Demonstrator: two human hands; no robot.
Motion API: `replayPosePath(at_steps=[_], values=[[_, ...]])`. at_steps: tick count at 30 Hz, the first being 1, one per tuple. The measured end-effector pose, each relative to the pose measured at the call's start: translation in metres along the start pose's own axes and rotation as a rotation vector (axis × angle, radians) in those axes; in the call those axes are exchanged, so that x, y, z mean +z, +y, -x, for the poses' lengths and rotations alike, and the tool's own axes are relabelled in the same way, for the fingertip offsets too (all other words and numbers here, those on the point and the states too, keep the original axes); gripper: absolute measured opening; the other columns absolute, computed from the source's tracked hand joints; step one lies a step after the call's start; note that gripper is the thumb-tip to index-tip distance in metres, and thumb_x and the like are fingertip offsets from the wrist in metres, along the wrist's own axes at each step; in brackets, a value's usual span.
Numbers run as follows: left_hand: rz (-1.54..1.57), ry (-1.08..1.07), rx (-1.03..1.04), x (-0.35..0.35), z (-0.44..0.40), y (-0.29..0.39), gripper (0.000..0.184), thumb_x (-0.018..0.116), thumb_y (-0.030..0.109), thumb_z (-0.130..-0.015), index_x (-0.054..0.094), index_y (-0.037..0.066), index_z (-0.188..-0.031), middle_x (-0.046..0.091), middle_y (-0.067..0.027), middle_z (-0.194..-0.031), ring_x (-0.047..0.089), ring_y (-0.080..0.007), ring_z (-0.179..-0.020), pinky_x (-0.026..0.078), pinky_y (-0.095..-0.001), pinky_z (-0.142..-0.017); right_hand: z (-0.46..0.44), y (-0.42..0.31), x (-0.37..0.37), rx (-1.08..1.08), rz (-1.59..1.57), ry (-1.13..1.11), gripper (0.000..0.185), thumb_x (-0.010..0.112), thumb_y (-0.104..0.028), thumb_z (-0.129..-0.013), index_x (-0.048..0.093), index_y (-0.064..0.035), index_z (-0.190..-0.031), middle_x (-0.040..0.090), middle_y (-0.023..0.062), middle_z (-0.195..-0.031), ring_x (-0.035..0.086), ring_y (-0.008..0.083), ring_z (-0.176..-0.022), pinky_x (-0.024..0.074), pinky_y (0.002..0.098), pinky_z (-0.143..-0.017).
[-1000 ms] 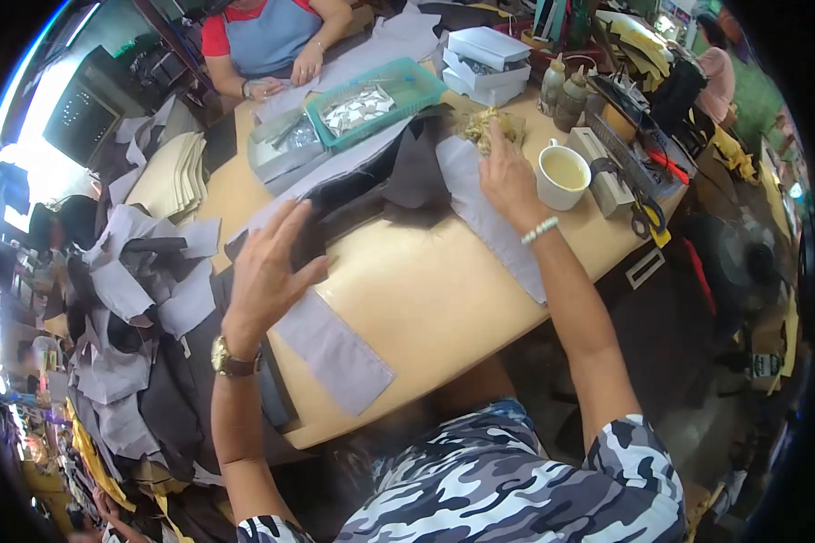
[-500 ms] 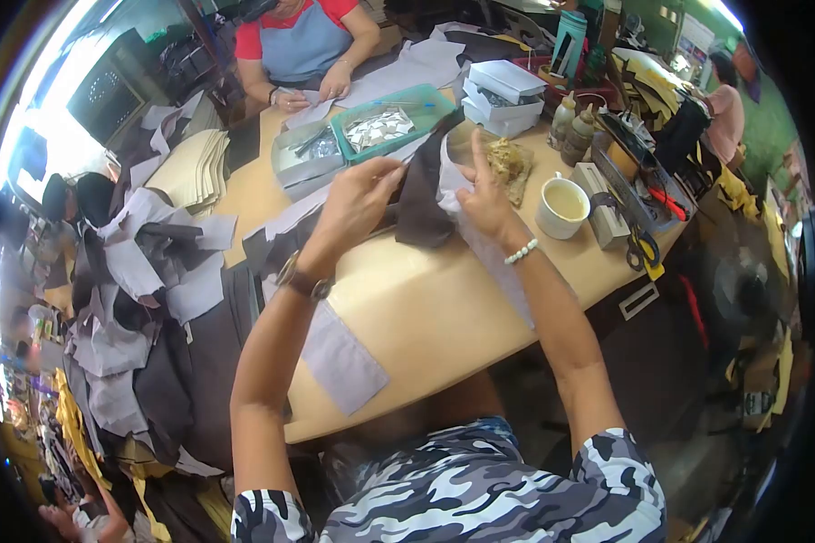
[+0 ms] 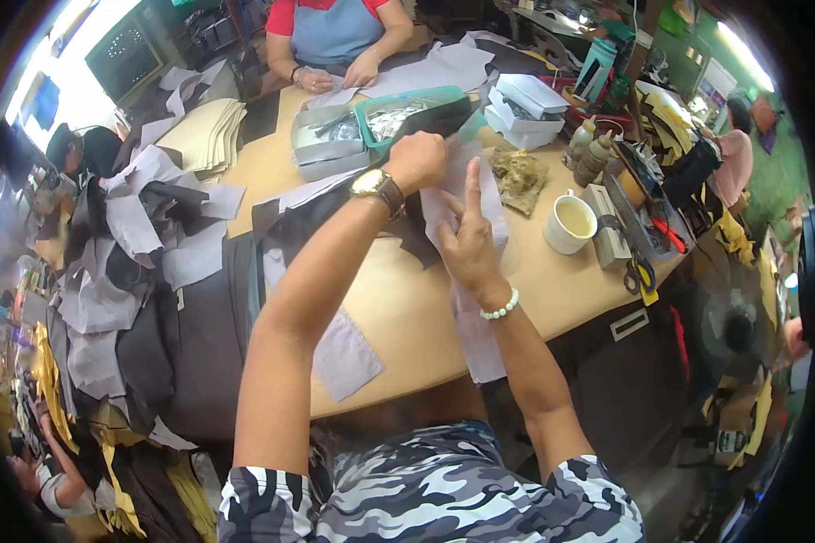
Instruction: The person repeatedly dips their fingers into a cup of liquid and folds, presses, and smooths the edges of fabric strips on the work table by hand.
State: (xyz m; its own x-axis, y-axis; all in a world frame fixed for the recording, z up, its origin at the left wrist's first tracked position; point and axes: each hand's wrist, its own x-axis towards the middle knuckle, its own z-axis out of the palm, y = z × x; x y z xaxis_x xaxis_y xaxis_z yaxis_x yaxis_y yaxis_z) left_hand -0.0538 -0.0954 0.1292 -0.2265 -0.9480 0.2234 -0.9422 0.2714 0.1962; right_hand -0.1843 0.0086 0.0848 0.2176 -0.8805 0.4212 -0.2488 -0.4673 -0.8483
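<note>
My left hand (image 3: 417, 161) is curled shut beside the dark cloth (image 3: 414, 233); I cannot tell whether it grips any. My right hand (image 3: 470, 246) is partly open, forefinger raised, against the pale cloth (image 3: 477, 339), which runs across the table (image 3: 371, 294) to its near edge.

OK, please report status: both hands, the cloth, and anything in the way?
Left hand closed on dark cloth. Right hand at pale cloth, index finger extended. Cup to the right, clear of both cloths.
</note>
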Motion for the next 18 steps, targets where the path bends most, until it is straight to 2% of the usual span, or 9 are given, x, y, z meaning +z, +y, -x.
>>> replayPosePath(at_steps=[2, 4, 7, 10, 11, 13, 14, 16, 18], values=[[0.026, -0.130, -0.005, -0.008, 0.001, -0.018, 0.018, 0.057, 0.009, -0.071, 0.074, 0.011, -0.073, 0.068, -0.0132, -0.072, 0.068, -0.0310, -0.071, 0.054, -0.0383, -0.069, 0.010, -0.005, -0.005, -0.032, 0.160, -0.032, 0.093, 0.058, -0.005, -0.080, -0.004, -0.0039, -0.149, 0.048, 0.0312, -0.131, 0.057, 0.0348, -0.111, 0.0456, 0.0365, -0.089], [0.068, -0.082, 0.064, -0.006, 0.002, -0.041, 0.025, 0.054, 0.007, -0.071, 0.074, 0.007, -0.086, 0.068, -0.0188, -0.078, 0.068, -0.0300, -0.072, 0.054, -0.0367, -0.068, 0.024, -0.009, -0.010, -0.120, 0.385, -0.041, 0.094, 0.064, -0.013, -0.081, -0.001, 0.0002, -0.148, 0.041, 0.0328, -0.136, 0.053, 0.0384, -0.115, 0.0425, 0.0390, -0.095], [0.177, -0.199, -0.081, -0.023, 0.019, -0.043, 0.037, 0.053, 0.006, -0.072, 0.069, 0.001, -0.105, 0.068, -0.0224, -0.088, 0.068, -0.0276, -0.073, 0.055, -0.0340, -0.067, 0.035, 0.017, -0.019, -0.315, 0.719, 0.290, 0.099, 0.070, -0.034, -0.080, 0.008, 0.0048, -0.147, 0.036, 0.0299, -0.141, 0.056, 0.0421, -0.108, 0.0438, 0.0430, -0.091], [0.577, -0.102, -0.203, -0.016, 0.025, -0.047, 0.018, 0.055, 0.010, -0.074, 0.064, -0.004, -0.081, 0.064, -0.0178, -0.067, 0.067, -0.0284, -0.067, 0.054, -0.0357, -0.062, 0.026, 0.067, -0.032, -0.051, 0.469, 0.418, 0.097, 0.066, -0.042, -0.084, 0.010, 0.0078, -0.145, 0.048, 0.0283, -0.131, 0.054, 0.0439, -0.111, 0.0406, 0.0422, -0.095], [0.732, -0.042, -0.223, -0.011, 0.024, -0.044, 0.017, 0.056, 0.009, -0.074, 0.062, -0.006, -0.080, 0.061, -0.0167, -0.066, 0.066, -0.0251, -0.064, 0.054, -0.0336, -0.058, 0.020, 0.072, -0.039, 0.089, 0.330, 0.386, 0.093, 0.064, -0.039, -0.085, 0.010, 0.0074, -0.145, 0.051, 0.0287, -0.127, 0.054, 0.0424, -0.111, 0.0410, 0.0411, -0.095], [0.829, -0.048, -0.223, -0.004, 0.017, -0.039, 0.032, 0.056, 0.010, -0.077, 0.060, -0.008, -0.103, 0.063, -0.0150, -0.085, 0.065, -0.0224, -0.074, 0.055, -0.0309, -0.064, 0.003, 0.064, -0.054, 0.355, 0.050, 0.318, 0.086, 0.062, -0.035, -0.087, 0.012, 0.0065, -0.145, 0.057, 0.0294, -0.120, 0.055, 0.0394, -0.111, 0.0419, 0.0390, -0.094], [0.879, -0.045, -0.223, -0.001, 0.012, -0.038, 0.041, 0.057, 0.011, -0.079, 0.059, -0.009, -0.115, 0.064, -0.0142, -0.094, 0.064, -0.0210, -0.078, 0.056, -0.0295, -0.066, -0.005, 0.065, -0.059, 0.380, 0.018, 0.230, 0.084, 0.060, -0.030, -0.088, 0.011, 0.0067, -0.145, 0.053, 0.0288, -0.124, 0.053, 0.0371, -0.114, 0.0396, 0.0375, -0.097], [0.816, -0.039, -0.206, 0.011, 0.000, -0.035, 0.041, 0.059, 0.009, -0.076, 0.059, -0.010, -0.112, 0.063, -0.0136, -0.093, 0.063, -0.0194, -0.081, 0.055, -0.0296, -0.067, -0.017, 0.069, -0.067, 0.434, -0.047, 0.050, 0.079, 0.057, -0.021, -0.090, 0.009, 0.0072, -0.146, 0.045, 0.0278, -0.134, 0.047, 0.0326, -0.119, 0.0351, 0.0344, -0.102], [0.712, -0.041, -0.195, 0.018, -0.007, -0.030, 0.041, 0.060, 0.008, -0.075, 0.059, -0.010, -0.111, 0.063, -0.0143, -0.094, 0.063, -0.0194, -0.081, 0.055, -0.0298, -0.067, -0.020, 0.077, -0.071, 0.442, -0.100, -0.029, 0.078, 0.058, -0.018, -0.089, 0.010, 0.0063, -0.146, 0.047, 0.0265, -0.132, 0.047, 0.0294, -0.119, 0.0337, 0.0336, -0.103]])
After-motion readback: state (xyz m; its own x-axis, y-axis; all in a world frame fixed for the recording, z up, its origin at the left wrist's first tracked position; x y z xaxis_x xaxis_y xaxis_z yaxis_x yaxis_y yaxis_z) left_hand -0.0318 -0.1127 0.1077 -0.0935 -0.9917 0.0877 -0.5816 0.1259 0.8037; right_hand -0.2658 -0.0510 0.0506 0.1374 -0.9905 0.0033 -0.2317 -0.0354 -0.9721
